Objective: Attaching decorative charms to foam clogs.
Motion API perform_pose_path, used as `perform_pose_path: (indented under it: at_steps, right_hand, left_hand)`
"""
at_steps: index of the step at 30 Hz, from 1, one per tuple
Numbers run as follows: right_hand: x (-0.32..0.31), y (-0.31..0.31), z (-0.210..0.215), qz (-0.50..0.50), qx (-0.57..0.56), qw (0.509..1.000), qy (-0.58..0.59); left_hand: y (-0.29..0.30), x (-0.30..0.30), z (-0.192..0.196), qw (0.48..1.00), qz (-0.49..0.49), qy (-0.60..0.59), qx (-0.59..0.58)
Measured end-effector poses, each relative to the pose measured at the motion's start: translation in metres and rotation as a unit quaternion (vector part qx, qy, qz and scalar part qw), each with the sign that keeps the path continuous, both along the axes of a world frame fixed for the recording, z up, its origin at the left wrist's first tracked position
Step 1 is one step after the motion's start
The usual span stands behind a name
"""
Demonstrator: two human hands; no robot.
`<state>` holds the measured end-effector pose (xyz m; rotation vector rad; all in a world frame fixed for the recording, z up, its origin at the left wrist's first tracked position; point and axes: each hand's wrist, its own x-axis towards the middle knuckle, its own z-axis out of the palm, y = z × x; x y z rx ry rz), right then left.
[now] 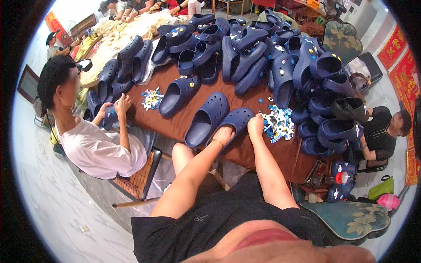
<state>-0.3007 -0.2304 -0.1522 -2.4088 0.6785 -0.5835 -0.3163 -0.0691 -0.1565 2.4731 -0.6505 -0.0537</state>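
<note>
Over brown cloth, a smooth, round-toed, perforated clog.

Bright indoor light nearly washes out the white wall at upper left; fisheye distortion bends the marbled floor toward black corners, and distant detail along the top looks soft

The single view looks from the wearer's head, slanting down and forward over a brown table. Its wide fisheye lens gives a round-edged picture with dark corners, bending the floor toward the rim. Nearest is the wearer's black shirt; the left hand, right hand and shoe lie near the middle, fairly close. The view reaches a seated person at left, red banners at right, and small, distant people at the far side.
</note>
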Motion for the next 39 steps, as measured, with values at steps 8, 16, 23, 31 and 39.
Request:
perform_pose_path:
  at_steps: [8,16,23,31,39]
  right_hand:
    - [0.015,-0.022,0.004,0.043,0.141,0.989,0.009]
    - [0.029,-0.066,0.048,0.061,0.009,0.996,-0.060]
    - [0.003,-0.081,0.055,0.070,-0.165,0.983,-0.041]
    - [-0.024,-0.038,0.037,0.068,-0.212,0.973,0.056]
    - [-0.059,-0.045,0.028,0.165,-0.291,0.942,0.032]
  left_hand:
    - [-0.011,0.021,-0.013,0.995,0.044,-0.077,0.036]
    - [0.009,0.029,-0.002,0.998,0.042,0.015,0.051]
    - [-0.001,0.004,-0.006,0.998,0.039,0.048,0.015]
    - [0.003,0.013,-0.008,0.998,-0.017,-0.052,-0.034]
    - [0.005,0.051,0.043,0.974,-0.150,-0.107,0.129]
